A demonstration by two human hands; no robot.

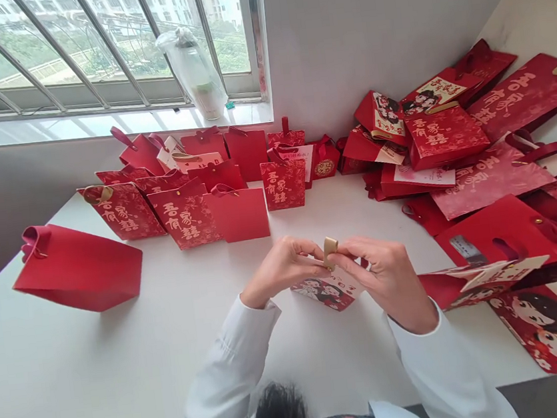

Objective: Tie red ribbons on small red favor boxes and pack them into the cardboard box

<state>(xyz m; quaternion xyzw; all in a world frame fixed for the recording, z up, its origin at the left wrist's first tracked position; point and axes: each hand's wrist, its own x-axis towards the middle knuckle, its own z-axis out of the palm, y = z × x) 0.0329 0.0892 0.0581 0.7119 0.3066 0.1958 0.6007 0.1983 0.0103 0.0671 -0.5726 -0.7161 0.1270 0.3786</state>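
A small red and cream gift bag (338, 299) with printed cartoon figures is in front of me at the middle of the white table (199, 352). A gold ribbon handle (331, 248) loops up from its top. My right hand (383, 271) pinches the ribbon between thumb and fingers. From the other side, my left hand (292, 264) closes its fingers on the top edge of the bag, beside the ribbon. Both hands cover much of the bag's upper part.
Several red gift bags (184, 220) stand upright along the wall under the window. One larger plain red bag (84, 265) stands at the left. A heap of red bags and boxes (446, 136) fills the right side. A plastic-wrapped bottle (201, 83) is on the sill.
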